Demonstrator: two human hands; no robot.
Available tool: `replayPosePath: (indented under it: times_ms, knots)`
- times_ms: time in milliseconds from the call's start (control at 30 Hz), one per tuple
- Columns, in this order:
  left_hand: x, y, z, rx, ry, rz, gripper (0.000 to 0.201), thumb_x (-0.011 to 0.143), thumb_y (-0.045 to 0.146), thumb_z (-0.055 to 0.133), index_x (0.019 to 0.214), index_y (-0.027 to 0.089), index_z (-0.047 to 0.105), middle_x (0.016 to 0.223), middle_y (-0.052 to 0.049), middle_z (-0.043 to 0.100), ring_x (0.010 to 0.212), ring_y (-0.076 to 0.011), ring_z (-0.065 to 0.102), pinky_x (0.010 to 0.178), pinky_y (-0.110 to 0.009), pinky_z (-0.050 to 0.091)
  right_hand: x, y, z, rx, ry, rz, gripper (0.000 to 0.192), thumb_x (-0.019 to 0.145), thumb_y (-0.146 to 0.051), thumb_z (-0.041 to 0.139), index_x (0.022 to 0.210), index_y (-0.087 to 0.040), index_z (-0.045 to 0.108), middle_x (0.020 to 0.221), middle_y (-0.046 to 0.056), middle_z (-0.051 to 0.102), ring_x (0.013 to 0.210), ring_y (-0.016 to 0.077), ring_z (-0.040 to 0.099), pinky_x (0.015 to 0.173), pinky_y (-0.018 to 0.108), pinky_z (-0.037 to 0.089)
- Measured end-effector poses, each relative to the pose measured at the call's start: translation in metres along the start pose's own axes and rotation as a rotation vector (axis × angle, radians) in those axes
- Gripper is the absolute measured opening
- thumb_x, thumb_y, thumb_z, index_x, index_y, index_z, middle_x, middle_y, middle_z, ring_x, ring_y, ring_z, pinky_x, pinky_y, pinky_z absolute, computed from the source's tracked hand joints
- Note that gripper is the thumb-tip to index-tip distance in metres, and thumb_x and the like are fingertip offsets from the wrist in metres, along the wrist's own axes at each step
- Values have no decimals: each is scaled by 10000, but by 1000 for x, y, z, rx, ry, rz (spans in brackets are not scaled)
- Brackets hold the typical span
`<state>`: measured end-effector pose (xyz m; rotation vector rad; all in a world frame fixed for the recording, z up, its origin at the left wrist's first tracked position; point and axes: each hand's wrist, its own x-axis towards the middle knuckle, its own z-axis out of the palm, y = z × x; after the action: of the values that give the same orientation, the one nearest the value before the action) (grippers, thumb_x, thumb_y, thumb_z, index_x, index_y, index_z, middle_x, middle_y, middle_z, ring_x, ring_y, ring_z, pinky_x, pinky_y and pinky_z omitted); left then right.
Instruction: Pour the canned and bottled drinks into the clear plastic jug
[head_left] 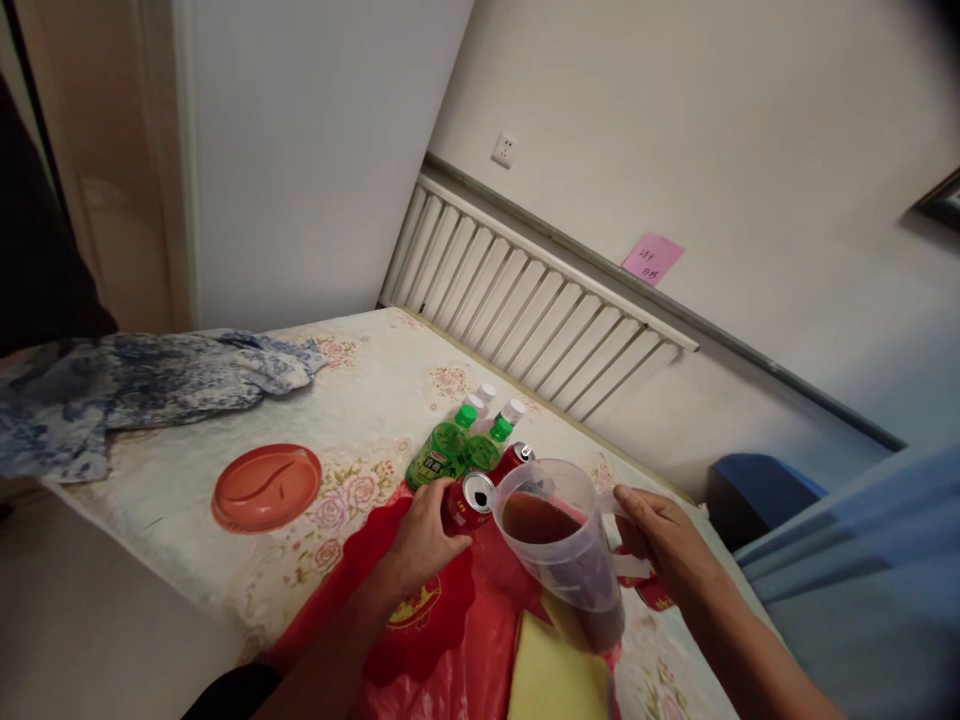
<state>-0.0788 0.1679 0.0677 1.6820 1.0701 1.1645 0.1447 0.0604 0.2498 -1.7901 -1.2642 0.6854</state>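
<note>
My left hand (424, 540) grips a red drink can (471, 500) with an opened top, standing on a red plastic bag (442, 630). My right hand (664, 545) holds the handle of a clear plastic pitcher (562, 545) with dark brown liquid in it; the pitcher stands right beside the can, tilted a little. Behind the can are green bottles (446, 450), some with green caps and some with white caps. A second red can (517, 458) shows partly behind the pitcher's rim.
A table with a floral cloth (352, 400) carries an orange divided plate (266, 487) at left and a blue-and-white cloth (142, 385) at the far left. A yellow sheet (555, 675) lies on the bag. A radiator (525, 310) lines the wall behind.
</note>
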Motion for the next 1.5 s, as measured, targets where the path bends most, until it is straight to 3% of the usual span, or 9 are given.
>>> replayPosePath:
  times_ms: [167, 467, 1033, 1500]
  knots:
    - [0, 1, -1, 26, -19, -5, 594, 607, 169, 701, 1160, 285, 516, 1209, -87, 629, 1171, -284, 581, 998, -368, 423, 0, -9, 3, -38, 23, 22, 629, 670, -776, 608, 462, -228, 382, 398, -63, 320, 402, 73, 217, 395, 230, 156]
    - [1, 3, -2, 145, -101, -44, 640, 635, 170, 717, 1201, 284, 440, 1275, -61, 587, 1202, -208, 549, 1023, -286, 395, 5, -8, -3, -156, -68, 17, 616, 757, -776, 503, 515, -231, 351, 427, -72, 308, 419, 71, 217, 412, 230, 181]
    - [1, -3, 0, 128, -98, -13, 625, 629, 169, 719, 1184, 270, 452, 1247, -77, 587, 1179, -227, 555, 1019, -315, 396, 0, -23, 2, -246, -43, 41, 600, 731, -788, 466, 526, -243, 323, 424, -73, 299, 412, 72, 213, 406, 232, 168]
    - [1, -3, 0, 164, -98, -13, 619, 624, 182, 714, 1181, 276, 461, 1206, -58, 608, 1152, -211, 572, 994, -286, 406, 4, -19, 1, -235, -50, 24, 580, 749, -748, 488, 519, -237, 340, 414, -77, 304, 411, 69, 216, 427, 235, 162]
